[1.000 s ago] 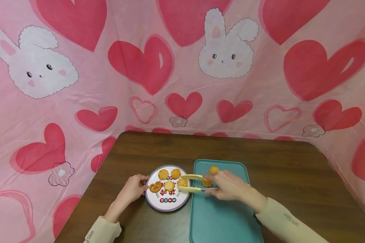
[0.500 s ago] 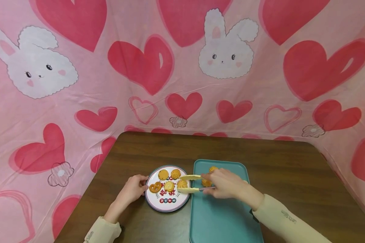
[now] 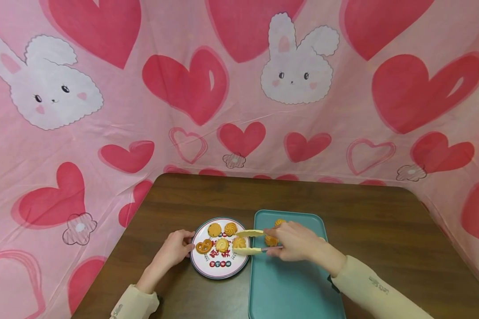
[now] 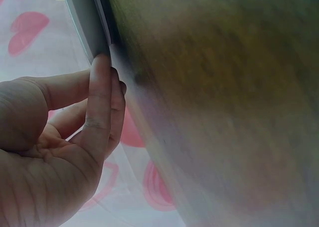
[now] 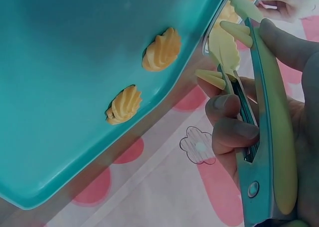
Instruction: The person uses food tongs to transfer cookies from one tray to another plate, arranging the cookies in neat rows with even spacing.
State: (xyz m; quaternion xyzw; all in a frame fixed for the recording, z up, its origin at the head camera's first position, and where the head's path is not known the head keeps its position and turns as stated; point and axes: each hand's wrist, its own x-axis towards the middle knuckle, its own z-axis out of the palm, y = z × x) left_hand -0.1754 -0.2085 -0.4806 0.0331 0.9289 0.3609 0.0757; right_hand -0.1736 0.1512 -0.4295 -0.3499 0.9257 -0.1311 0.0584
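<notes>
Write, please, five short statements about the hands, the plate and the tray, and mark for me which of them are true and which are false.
1. The right hand holds the tongs. True.
2. The left hand touches the tray. False: it is at the edge of the plate.
3. The pretzel lies on the plate. True.
4. The tray bears three pastries. False: two swirled cookies lie on it.
5. Between the tongs' ends, over the plate, there is a cookie. True.
</notes>
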